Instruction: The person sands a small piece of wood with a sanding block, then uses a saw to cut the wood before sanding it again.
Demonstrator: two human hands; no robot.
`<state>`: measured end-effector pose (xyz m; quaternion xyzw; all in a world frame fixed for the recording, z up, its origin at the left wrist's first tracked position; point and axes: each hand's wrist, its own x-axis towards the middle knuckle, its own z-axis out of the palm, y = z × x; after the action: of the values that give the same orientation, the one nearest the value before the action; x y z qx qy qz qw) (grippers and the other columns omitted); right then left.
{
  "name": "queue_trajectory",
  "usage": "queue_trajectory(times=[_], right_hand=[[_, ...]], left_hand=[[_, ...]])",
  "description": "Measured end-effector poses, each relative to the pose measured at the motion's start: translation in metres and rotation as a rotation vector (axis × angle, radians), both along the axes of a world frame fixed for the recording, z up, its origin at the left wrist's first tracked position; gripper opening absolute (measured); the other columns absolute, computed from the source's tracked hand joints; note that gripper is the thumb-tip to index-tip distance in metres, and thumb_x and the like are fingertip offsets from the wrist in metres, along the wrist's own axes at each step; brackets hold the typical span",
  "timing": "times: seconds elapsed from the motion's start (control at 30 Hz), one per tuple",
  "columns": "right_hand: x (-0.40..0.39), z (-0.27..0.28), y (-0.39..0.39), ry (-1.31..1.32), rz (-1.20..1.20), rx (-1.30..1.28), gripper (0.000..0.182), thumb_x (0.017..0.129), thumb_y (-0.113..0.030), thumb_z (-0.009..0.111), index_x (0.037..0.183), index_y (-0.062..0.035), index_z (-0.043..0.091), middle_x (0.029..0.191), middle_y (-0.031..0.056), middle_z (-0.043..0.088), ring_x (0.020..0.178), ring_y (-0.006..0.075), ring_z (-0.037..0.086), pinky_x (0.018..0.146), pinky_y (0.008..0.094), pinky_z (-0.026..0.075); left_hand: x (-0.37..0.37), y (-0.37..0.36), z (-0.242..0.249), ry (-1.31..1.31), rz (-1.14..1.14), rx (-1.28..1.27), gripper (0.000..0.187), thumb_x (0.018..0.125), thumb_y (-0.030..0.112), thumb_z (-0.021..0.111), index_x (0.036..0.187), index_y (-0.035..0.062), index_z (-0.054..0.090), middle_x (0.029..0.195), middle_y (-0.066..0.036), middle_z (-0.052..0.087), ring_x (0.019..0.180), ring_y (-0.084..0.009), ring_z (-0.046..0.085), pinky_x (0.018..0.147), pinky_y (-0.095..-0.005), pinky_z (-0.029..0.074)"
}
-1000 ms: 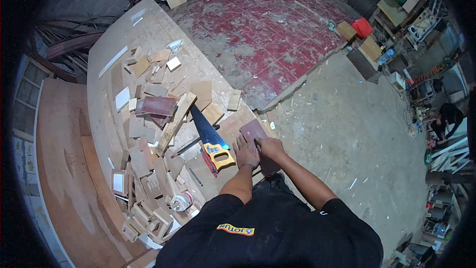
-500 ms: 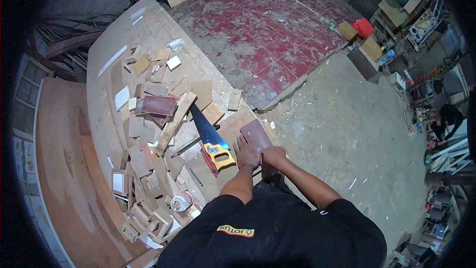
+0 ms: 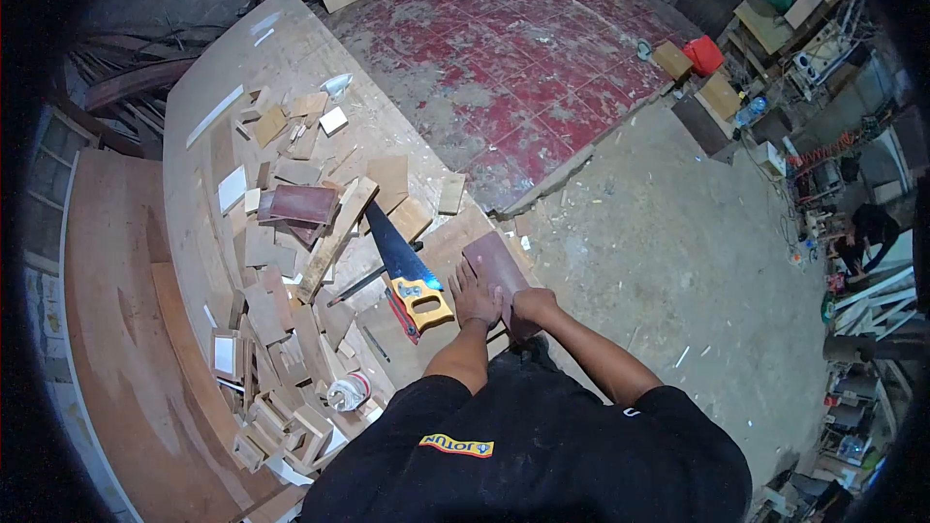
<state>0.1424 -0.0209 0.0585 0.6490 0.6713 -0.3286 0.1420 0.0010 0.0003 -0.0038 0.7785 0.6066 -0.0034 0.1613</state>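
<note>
A reddish-brown board (image 3: 494, 259) lies at the near right corner of the workbench (image 3: 232, 58). My left hand (image 3: 477, 300) rests flat on its left side, fingers stretched forward. On the opposite side, my right hand (image 3: 535, 306) is closed around the board's edge, its fingertips hidden. Just left of my left hand lies a handsaw (image 3: 399, 254) with a dark blade and a yellow handle. A dark rod-like tool (image 3: 358, 288) and a thin pencil-like stick (image 3: 375, 344) are beside the saw.
Wood offcuts (image 3: 276, 300) are heaped across the bench, with a longer wooden bar (image 3: 337, 240) on top. A white can-like container (image 3: 349, 391) stands near my left arm. Concrete floor (image 3: 639, 261) runs along the bench's right side. Another person (image 3: 872, 232) is at the far right.
The whole view has shifted slightly, so the bench sits a little further left. Both hands keep their places on the board.
</note>
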Motion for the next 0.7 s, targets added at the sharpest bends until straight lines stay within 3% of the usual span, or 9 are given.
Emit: queue_trajectory(times=[0.1,0.17,0.3,0.37,0.4,0.47,0.5,0.57,0.7], right_hand=[[0.003,-0.008,0.019,0.044,-0.031,0.036,0.028,0.085,-0.022,0.052,0.101,-0.0051,0.068,0.095,0.0216,0.068,0.088,0.0381,0.068,0.073,0.0500,0.053],[-0.001,-0.004,0.033,0.067,-0.161,0.304,0.027,0.085,-0.026,0.053,0.099,-0.0061,0.066,0.086,0.0212,0.068,0.083,0.0375,0.068,0.069,0.0492,0.053],[-0.002,-0.028,0.042,0.046,-0.123,0.355,0.028,0.086,-0.026,0.053,0.102,-0.0061,0.063,0.083,0.0208,0.068,0.082,0.0376,0.068,0.067,0.0495,0.053],[-0.005,-0.040,0.027,0.218,-0.397,0.252,0.025,0.086,-0.022,0.051,0.091,-0.0070,0.071,0.095,0.0227,0.068,0.087,0.0380,0.068,0.072,0.0493,0.053],[-0.004,-0.037,0.021,0.218,-0.395,0.248,0.025,0.086,-0.022,0.051,0.091,-0.0070,0.071,0.095,0.0227,0.068,0.087,0.0380,0.068,0.072,0.0493,0.053],[-0.003,-0.022,0.005,0.035,-0.113,0.164,0.029,0.087,-0.024,0.050,0.092,-0.0047,0.072,0.096,0.0216,0.069,0.089,0.0374,0.068,0.075,0.0472,0.054],[-0.001,-0.018,-0.002,0.035,-0.114,0.157,0.029,0.087,-0.024,0.050,0.092,-0.0047,0.072,0.096,0.0216,0.069,0.089,0.0374,0.068,0.075,0.0472,0.054],[0.006,-0.007,-0.008,-0.041,0.091,0.042,0.027,0.085,-0.021,0.053,0.097,-0.0049,0.070,0.091,0.0220,0.069,0.083,0.0382,0.068,0.066,0.0476,0.054],[0.021,-0.005,0.004,-0.006,0.109,0.004,0.034,0.087,-0.022,0.056,0.113,-0.0030,0.065,0.087,0.0175,0.070,0.076,0.0296,0.070,0.062,0.0407,0.054]], left_hand=[[0.002,0.003,0.003,0.039,0.009,-0.029,0.081,0.089,0.043,0.048,0.152,0.0097,0.010,0.155,-0.024,0.012,0.145,-0.0372,0.010,0.117,-0.0510,0.002],[0.002,0.001,-0.004,0.046,0.003,-0.010,0.081,0.089,0.042,0.048,0.152,0.0097,0.010,0.155,-0.024,0.012,0.145,-0.0372,0.010,0.117,-0.0510,0.002],[0.001,0.000,0.001,0.039,-0.006,-0.002,0.079,0.089,0.041,0.047,0.152,0.0096,0.010,0.155,-0.024,0.014,0.144,-0.0372,0.011,0.117,-0.0509,0.002],[0.001,0.000,0.005,0.023,-0.003,-0.011,0.080,0.089,0.041,0.047,0.152,0.0096,0.010,0.154,-0.024,0.014,0.144,-0.0373,0.011,0.117,-0.0510,0.002],[0.001,0.000,0.005,0.007,0.000,-0.016,0.080,0.089,0.041,0.047,0.152,0.0096,0.010,0.154,-0.024,0.014,0.144,-0.0374,0.011,0.117,-0.0510,0.002],[0.000,0.002,0.003,0.021,-0.005,-0.010,0.080,0.089,0.042,0.046,0.152,0.0095,0.009,0.155,-0.024,0.014,0.144,-0.0374,0.010,0.117,-0.0511,0.002],[0.001,-0.001,0.000,0.033,-0.015,0.000,0.081,0.089,0.043,0.046,0.152,0.0095,0.009,0.155,-0.024,0.013,0.144,-0.0375,0.010,0.117,-0.0512,0.001],[0.000,-0.001,-0.005,0.028,-0.018,0.015,0.081,0.089,0.044,0.046,0.153,0.0093,0.008,0.155,-0.024,0.013,0.144,-0.0375,0.010,0.116,-0.0513,0.001],[0.001,0.001,0.000,0.051,-0.013,-0.007,0.082,0.090,0.044,0.046,0.152,0.0088,0.008,0.155,-0.024,0.013,0.144,-0.0372,0.010,0.116,-0.0515,0.002]])
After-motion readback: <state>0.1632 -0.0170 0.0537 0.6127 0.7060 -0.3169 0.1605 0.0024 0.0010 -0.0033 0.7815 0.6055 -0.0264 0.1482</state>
